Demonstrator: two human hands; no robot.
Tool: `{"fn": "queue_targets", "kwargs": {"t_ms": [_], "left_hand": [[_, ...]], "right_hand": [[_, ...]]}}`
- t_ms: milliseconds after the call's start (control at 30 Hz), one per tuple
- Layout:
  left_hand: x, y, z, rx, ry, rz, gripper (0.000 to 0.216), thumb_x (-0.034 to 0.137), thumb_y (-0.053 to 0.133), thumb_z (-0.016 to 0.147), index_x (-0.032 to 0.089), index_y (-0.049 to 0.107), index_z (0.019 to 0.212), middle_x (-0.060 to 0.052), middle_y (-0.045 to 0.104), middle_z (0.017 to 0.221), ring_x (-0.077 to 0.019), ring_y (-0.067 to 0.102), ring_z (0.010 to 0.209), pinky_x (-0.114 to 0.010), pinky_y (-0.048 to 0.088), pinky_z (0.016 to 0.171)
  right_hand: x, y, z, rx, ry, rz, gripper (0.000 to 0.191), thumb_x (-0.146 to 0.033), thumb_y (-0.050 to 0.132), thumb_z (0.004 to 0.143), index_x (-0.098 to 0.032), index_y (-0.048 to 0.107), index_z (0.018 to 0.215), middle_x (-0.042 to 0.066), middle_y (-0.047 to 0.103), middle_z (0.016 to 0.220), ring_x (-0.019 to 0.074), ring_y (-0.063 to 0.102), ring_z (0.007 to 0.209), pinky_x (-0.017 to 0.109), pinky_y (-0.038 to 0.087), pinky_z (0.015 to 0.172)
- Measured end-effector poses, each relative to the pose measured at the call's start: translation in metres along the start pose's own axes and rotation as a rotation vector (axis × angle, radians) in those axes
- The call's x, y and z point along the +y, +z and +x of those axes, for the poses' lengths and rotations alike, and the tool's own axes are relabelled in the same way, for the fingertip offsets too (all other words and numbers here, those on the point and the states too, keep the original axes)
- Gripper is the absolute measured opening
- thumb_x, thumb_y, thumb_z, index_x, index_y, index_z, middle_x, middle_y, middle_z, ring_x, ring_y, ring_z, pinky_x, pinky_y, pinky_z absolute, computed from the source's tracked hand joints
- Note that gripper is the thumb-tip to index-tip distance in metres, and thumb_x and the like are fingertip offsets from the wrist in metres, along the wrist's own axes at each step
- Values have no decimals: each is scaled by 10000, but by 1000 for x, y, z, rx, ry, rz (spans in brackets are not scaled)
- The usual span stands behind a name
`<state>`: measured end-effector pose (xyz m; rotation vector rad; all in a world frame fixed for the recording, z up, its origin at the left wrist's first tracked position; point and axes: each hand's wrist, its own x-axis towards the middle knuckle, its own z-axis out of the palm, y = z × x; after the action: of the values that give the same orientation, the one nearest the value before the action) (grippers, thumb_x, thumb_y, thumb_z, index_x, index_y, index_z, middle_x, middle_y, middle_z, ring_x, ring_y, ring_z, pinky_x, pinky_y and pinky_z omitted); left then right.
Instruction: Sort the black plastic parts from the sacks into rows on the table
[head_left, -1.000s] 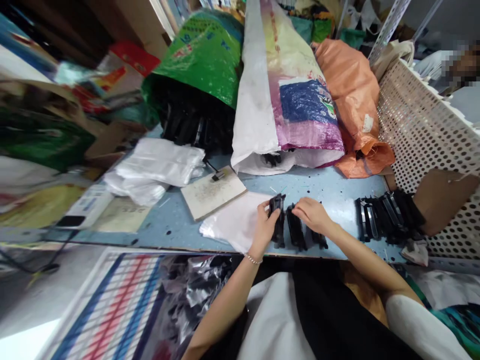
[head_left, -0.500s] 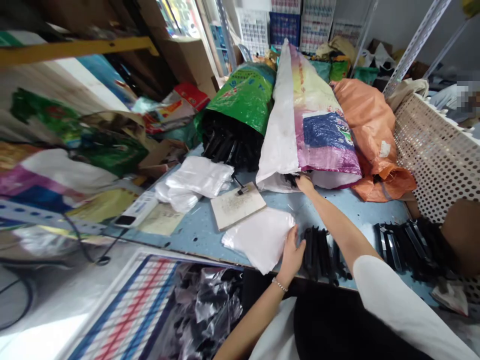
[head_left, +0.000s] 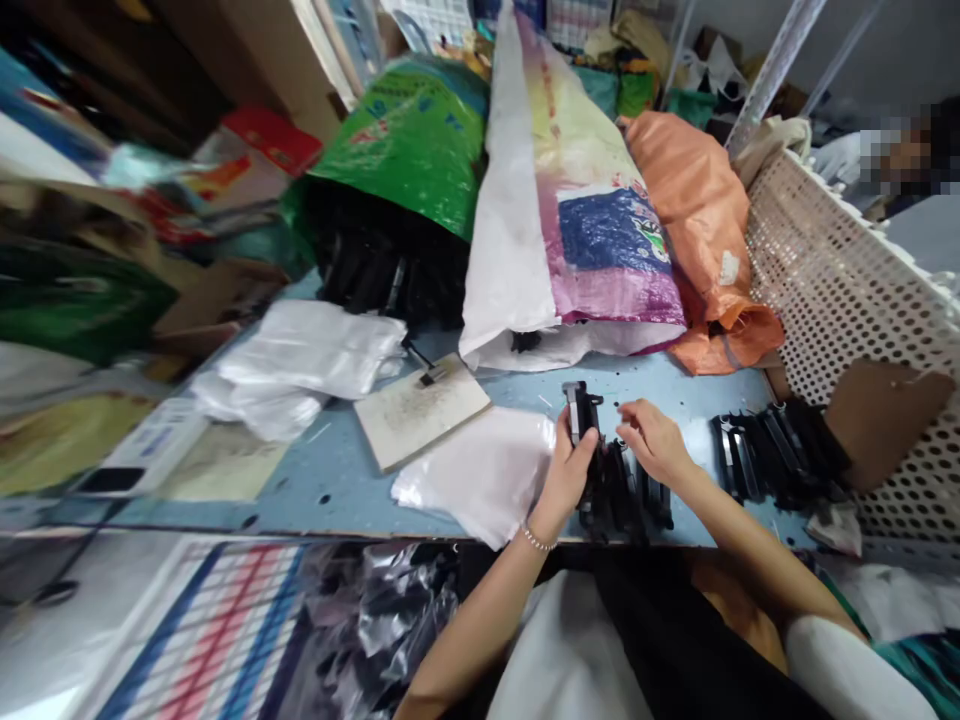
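My left hand grips a black plastic part that stands at the left end of a row of black plastic parts near the front edge of the blue table. My right hand rests on top of that row, fingers curled over the parts. A stack of clear plastic bags lies just left of my left hand.
A white and purple woven sack, a green sack of black parts and an orange sack lie at the back. A second row of black parts sits beside a perforated white basket. A clipboard and white bags lie to the left.
My right hand has come back from the mouth of the white sack to the row of parts. My left hand has moved from the plastic bags onto an upright black part.
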<state>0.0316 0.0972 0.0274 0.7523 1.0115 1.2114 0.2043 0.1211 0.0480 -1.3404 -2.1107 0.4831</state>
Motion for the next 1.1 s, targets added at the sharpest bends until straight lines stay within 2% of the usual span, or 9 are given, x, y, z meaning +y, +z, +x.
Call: {"fn": "queue_targets", "kwargs": {"t_ms": [67,167,333,467,567,667,767,933,1100], "left_hand": [[-1,2,-15,-60,34,137,682,491,637,896,245,349,1463,-69,651,1111,-167,668,777,-331,564,767],[-3,0,-26,-79,58,302,708,478,578,935,245,251,1519,-91,622,1176,-176,671,807,-370,556,833],[7,-13,-14,22,109,351,675,502,599,916,256,308,1473,-106,566,1277,-177,661,892,-338,568,820],[14,-25,-1,108,-8,218,601,513,583,921,282,372,1434,-69,594,1209,-182,681,833,-361,595,773],[7,-40,1,145,57,236,542,430,660,877,250,512,1366,-82,613,1232,-249,666,1048,-419,546,968],[-13,-57,-4,156,127,353,454,348,661,861,221,608,1294,-106,610,1328,-300,514,1327,-483,337,1188],[-44,-61,-15,144,107,441,533,321,632,871,228,542,1388,-110,498,1500,-295,374,1459,-490,192,1254],[-85,-42,-24,112,243,599,548,318,547,918,169,480,1441,-161,295,1621,-299,222,1531,-519,145,1264],[-78,-54,-28,83,190,437,575,392,620,899,221,480,1429,-155,426,1530,-291,401,1445,-507,277,1228]], "right_hand": [[8,-6,15,53,-179,-184,434,-557,405,1003,-181,619,1043,132,657,960,257,606,902,391,497,793],[16,-4,35,-38,-332,-224,465,-537,328,1029,-195,610,888,100,623,814,232,562,792,357,460,722],[1,14,21,-184,-168,-24,531,-511,191,1062,-209,565,837,32,593,751,172,550,711,290,420,670],[-20,28,-13,-260,-327,-108,474,-564,341,1022,-191,605,896,90,643,860,211,568,803,327,423,732],[-22,33,-16,-365,-264,-84,424,-466,328,1050,-204,605,865,67,648,822,189,575,757,304,418,713],[-13,37,19,-397,-95,27,376,-417,347,1053,-220,598,853,26,646,808,166,584,748,271,417,707],[-7,54,86,-272,96,43,241,-361,436,1016,-209,609,944,43,664,924,187,602,861,286,444,811],[-12,102,195,-191,394,46,265,-248,470,980,-101,550,1185,184,607,1245,266,583,1144,364,422,1008],[-5,107,225,-242,480,129,254,-283,444,983,-110,625,937,115,704,935,224,657,926,312,481,893]]}}
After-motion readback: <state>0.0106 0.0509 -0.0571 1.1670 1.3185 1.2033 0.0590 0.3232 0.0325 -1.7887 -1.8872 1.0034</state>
